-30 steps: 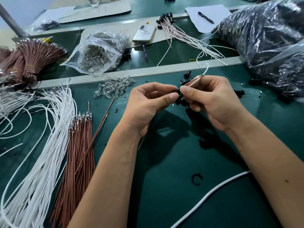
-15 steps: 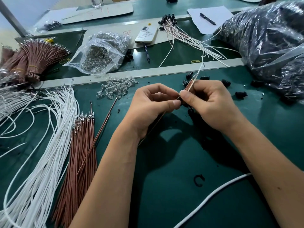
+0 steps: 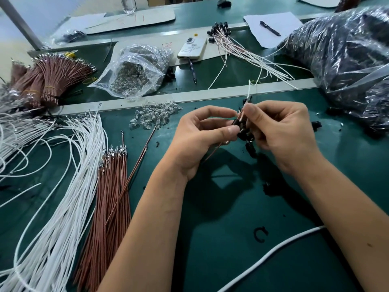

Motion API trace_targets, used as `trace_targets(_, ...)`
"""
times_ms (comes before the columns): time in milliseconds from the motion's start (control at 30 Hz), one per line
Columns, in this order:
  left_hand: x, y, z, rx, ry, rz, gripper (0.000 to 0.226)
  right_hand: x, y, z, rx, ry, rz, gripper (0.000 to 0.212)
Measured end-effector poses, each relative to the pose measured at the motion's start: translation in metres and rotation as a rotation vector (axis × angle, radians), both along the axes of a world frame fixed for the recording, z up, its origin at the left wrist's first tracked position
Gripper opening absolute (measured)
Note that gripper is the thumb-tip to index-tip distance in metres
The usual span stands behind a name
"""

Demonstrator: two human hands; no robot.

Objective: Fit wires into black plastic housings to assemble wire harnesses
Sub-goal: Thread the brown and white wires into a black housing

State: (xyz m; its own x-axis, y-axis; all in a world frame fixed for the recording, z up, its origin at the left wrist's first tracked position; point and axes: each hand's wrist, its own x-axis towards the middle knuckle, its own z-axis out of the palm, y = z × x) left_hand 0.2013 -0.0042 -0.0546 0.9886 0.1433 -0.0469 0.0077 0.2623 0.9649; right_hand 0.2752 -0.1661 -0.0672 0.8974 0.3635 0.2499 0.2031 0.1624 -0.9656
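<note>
Fingers pinching black housing, wires pointing up, away

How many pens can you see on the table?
2. One black pen lies on the white sheet of paper at the back right. Another pen lies just in front of the white phone, mid-back. Clutter may be hiding others.

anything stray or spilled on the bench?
Yes. A small black C-shaped plastic clip lies alone on the green mat near the thick white cable. Clear LED-like parts sit loose outside their clear plastic bag.
</note>
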Motion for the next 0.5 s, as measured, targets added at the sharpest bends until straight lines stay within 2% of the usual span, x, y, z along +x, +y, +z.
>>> trace_targets(100, 0.0006, 0.0015, 0.0001, -0.068, -0.014, 0.017, 0.029, -0.0039, 0.0029, 0.0006, 0.026, 0.033, 0.042, 0.016)
trace_targets(233, -0.0012, 0.0043, 0.0002, -0.007, 0.011, -0.011, 0.026, -0.0053, 0.0035, 0.0021, 0.084, 0.094, 0.046, 0.018)
trace_targets(333, -0.0013, 0.0022, 0.0005, 0.004, -0.010, -0.012, 0.025, -0.0047, 0.0031, 0.0025, 0.051, 0.073, 0.046, 0.005)
trace_targets(500, 0.0007, 0.0025, 0.0017, -0.090, -0.008, 0.088, 0.027, -0.0056, 0.0024, -0.0011, -0.045, 0.042, 0.085, 0.017)
